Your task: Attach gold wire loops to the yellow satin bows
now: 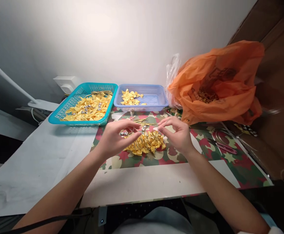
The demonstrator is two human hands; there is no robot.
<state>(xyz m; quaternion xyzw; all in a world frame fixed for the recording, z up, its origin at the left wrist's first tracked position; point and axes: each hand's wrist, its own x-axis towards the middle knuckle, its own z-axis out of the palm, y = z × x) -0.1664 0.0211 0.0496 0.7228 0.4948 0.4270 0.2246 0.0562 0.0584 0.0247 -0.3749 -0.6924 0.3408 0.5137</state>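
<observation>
My left hand (118, 136) hovers at the left of a heap of yellow ribbon bows with gold ties (145, 143); its thumb and forefinger are apart, with nothing visible between them. At the heap's right side is my right hand (177, 134), thumb and fingertips drawn close in a pinch; whatever they hold is too small to make out. Small silver bells (144, 128) lie between the hands, and more silver bells (124, 133) show by the left fingers. Just behind are loose gold twist ties (144, 122).
A teal basket (83, 123) holds yellow bows, bells and gold ties. Beside it, a lilac basket (154, 106) contains some bows. An orange plastic bag (220, 113) stands at the back right. Red-handled pliers (223, 147) lie on the camouflage-patterned cover (246, 169).
</observation>
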